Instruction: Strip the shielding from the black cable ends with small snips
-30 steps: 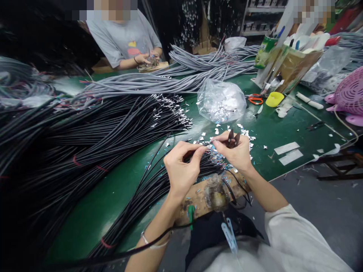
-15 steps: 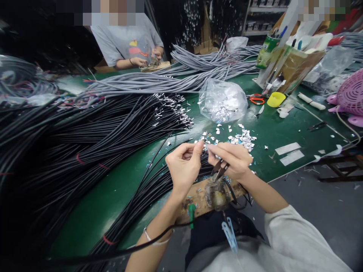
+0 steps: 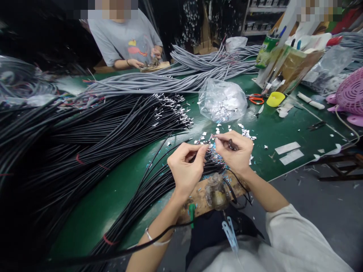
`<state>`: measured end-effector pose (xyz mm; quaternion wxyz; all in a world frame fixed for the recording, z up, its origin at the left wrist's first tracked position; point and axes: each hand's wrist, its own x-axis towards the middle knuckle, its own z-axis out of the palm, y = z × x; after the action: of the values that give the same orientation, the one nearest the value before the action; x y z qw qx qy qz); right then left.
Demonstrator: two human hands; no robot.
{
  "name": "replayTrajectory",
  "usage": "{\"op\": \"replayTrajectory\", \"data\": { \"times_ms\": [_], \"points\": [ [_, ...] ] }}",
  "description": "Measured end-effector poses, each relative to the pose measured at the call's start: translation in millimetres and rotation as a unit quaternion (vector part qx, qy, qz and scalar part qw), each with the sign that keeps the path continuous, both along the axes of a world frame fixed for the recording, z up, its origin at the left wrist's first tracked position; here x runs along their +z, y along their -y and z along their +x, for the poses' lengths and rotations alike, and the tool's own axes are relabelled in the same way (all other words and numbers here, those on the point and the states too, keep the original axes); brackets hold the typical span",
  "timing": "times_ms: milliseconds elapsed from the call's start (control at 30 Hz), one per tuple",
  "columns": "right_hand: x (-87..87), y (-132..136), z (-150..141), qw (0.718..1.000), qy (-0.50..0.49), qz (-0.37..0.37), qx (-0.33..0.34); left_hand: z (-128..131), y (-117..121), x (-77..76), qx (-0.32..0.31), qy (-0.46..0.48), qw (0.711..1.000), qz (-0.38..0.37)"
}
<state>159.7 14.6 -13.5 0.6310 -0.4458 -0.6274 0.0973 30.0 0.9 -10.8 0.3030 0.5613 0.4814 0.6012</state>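
My left hand (image 3: 187,162) is closed in a pinch on the end of a cable, with thin wires (image 3: 211,138) fanning out past its fingertips. Close beside it, my right hand (image 3: 235,149) has its thumb and forefinger at those wires. A dark tool that looks like tweezers (image 3: 233,144) is tucked in its curled fingers, mostly hidden. Below both hands, a small worn metal fixture (image 3: 217,194) sits on a wooden board (image 3: 198,196) with a green-handled piece (image 3: 192,215). A black cable (image 3: 147,243) crosses over my left forearm.
Bundles of black cables (image 3: 113,132) fill the left side, with grey cables (image 3: 147,81) behind. A clear plastic bag (image 3: 222,100) of foil scraps stands ahead. Orange-handled scissors (image 3: 256,99), a yellow ring (image 3: 276,99) and a pink fan (image 3: 348,92) are at right. A co-worker (image 3: 127,41) sits opposite.
My right hand has moved up and its fingertips have come to the wires. The tweezers-like tool has turned from pointing down at the fixture to lying in the palm. My left hand has shifted slightly right.
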Motion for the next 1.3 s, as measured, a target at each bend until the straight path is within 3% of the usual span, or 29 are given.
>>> {"op": "replayTrajectory", "data": {
  "times_ms": [433, 700, 867, 967, 1067, 1167, 1300],
  "points": [
    [2.9, -1, 0, 0.997, -0.026, -0.066, 0.042, -3, -2, 6.2, -0.033, 0.044, 0.998, -0.044],
    [2.0, 0, -1, 1.000, -0.007, -0.019, 0.016, -1, 0, 1.8, -0.008, -0.001, 1.000, -0.007],
    [0.3, -1, -2, 0.999, -0.023, -0.043, 0.003, -1, 0, 1.2, -0.007, -0.002, 1.000, -0.013],
    [1.3, -5, 0, 0.985, -0.093, -0.136, 0.059, -2, -2, 3.4, -0.032, 0.030, 0.998, -0.045],
    [0.7, -10, 4, 0.949, -0.181, -0.214, 0.146, -3, -4, 4.6, -0.058, 0.043, 0.994, -0.077],
    [-1.1, -13, 7, 0.927, -0.240, -0.229, 0.176, -4, -5, 4.5, -0.075, 0.048, 0.992, -0.092],
    [-1.1, -11, 6, 0.925, -0.250, -0.234, 0.163, -4, -5, 4.1, -0.087, 0.050, 0.989, -0.106]
  ]
}}
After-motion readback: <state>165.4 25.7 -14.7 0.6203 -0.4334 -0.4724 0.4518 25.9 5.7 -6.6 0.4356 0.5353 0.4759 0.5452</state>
